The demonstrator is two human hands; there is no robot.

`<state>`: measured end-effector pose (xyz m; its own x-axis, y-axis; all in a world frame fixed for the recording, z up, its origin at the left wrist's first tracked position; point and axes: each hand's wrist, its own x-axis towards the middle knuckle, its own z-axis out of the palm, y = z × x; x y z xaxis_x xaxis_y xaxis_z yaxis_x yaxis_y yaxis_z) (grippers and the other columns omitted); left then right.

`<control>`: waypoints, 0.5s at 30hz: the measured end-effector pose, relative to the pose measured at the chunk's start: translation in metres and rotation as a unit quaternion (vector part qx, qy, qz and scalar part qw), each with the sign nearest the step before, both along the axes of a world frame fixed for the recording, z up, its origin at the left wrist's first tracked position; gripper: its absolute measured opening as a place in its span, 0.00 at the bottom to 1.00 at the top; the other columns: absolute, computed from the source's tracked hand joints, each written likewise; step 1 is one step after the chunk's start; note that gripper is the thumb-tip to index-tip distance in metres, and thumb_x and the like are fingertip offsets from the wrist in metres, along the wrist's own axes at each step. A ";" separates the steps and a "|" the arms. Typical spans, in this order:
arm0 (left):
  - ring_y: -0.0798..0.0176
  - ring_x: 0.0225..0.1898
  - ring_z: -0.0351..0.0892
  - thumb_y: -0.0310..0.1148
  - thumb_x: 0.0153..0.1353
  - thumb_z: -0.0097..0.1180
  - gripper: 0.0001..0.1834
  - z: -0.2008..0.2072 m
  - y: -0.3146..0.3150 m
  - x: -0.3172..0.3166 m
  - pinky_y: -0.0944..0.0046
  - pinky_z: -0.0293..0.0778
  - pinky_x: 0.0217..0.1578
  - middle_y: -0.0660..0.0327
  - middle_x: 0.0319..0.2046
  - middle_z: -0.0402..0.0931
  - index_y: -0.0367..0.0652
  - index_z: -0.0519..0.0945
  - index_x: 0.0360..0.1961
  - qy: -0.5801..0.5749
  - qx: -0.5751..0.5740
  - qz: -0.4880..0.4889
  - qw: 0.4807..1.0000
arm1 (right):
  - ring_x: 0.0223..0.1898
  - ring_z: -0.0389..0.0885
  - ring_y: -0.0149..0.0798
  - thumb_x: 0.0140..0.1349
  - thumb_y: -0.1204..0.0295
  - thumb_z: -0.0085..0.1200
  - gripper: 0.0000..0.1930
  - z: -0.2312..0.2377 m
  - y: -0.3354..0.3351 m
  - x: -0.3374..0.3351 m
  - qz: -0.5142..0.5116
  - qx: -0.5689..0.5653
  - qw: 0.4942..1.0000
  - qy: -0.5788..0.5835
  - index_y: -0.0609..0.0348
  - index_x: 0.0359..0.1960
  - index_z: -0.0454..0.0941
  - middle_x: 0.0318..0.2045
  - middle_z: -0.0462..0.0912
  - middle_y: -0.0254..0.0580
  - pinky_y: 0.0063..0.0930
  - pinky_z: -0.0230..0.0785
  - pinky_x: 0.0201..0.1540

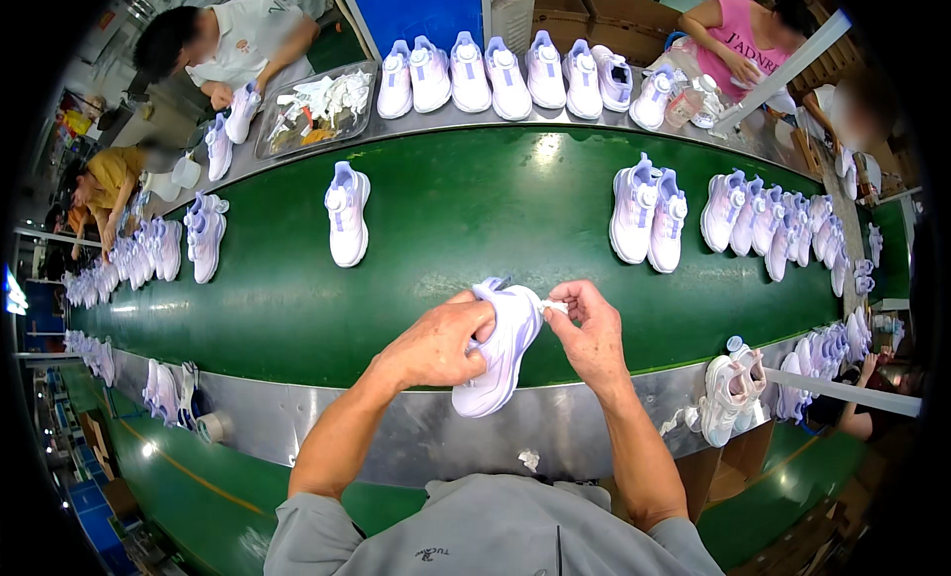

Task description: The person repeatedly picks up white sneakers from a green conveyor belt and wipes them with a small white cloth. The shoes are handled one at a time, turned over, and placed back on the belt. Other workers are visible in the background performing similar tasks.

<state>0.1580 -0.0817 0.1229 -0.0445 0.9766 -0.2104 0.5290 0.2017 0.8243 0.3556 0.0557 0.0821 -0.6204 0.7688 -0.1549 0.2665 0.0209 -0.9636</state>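
Note:
A white and lavender sneaker (pixel 505 353) is held up over the near metal edge, tilted with its toe toward me. My left hand (pixel 443 340) grips it from the left side, fingers closed round the upper. Between the thumb and fingers of my right hand (pixel 591 335) is a small wad of white tissue (pixel 555 307), touching the sneaker's right side near its heel. A single matching sneaker (pixel 347 217) stands farther off on the green conveyor belt. The inside of the held sneaker is hidden from me.
Pairs of sneakers stand on the green belt (pixel 475 219) at right (pixel 649 214) and left. A row of sneakers (pixel 471 76) lines the far ledge beside a clear tray of crumpled paper (pixel 317 108). Pale sneakers (pixel 728 398) sit on the near ledge. Other people work across the belt.

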 end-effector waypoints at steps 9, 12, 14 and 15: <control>0.48 0.40 0.71 0.24 0.44 0.56 0.09 0.017 0.000 0.013 0.51 0.70 0.42 0.54 0.28 0.72 0.42 0.69 0.28 0.043 -0.004 -0.063 0.997 | 0.31 0.80 0.37 0.60 0.77 0.62 0.11 0.016 -0.001 -0.002 0.042 0.083 0.994 -0.055 0.64 0.44 0.78 0.32 0.84 0.45 0.33 0.74 0.38; 0.48 0.40 0.71 0.23 0.44 0.55 0.09 0.014 -0.002 0.013 0.51 0.70 0.43 0.54 0.28 0.72 0.41 0.70 0.28 0.050 0.019 -0.073 0.996 | 0.31 0.80 0.39 0.59 0.76 0.63 0.12 0.017 0.002 -0.004 0.054 0.088 0.992 -0.072 0.64 0.43 0.78 0.33 0.84 0.45 0.33 0.74 0.38; 0.47 0.40 0.71 0.23 0.44 0.55 0.09 0.013 -0.002 0.013 0.52 0.70 0.42 0.54 0.27 0.72 0.41 0.70 0.28 0.049 0.018 -0.067 0.996 | 0.31 0.80 0.37 0.58 0.75 0.65 0.12 0.018 0.002 -0.005 0.062 0.094 0.990 -0.089 0.63 0.42 0.78 0.33 0.85 0.42 0.32 0.74 0.38; 0.48 0.39 0.70 0.23 0.43 0.55 0.10 0.011 -0.003 0.012 0.52 0.69 0.39 0.54 0.27 0.71 0.41 0.69 0.28 0.038 0.019 -0.056 0.998 | 0.31 0.81 0.38 0.58 0.76 0.64 0.12 0.017 0.001 -0.005 0.067 0.111 0.988 -0.081 0.63 0.42 0.78 0.33 0.84 0.43 0.32 0.74 0.38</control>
<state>0.1699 -0.0848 0.1339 0.0510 0.9836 -0.1733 0.6084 0.1070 0.7864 0.3504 0.0569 0.0992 -0.7004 0.7071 -0.0975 0.3972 0.2725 -0.8763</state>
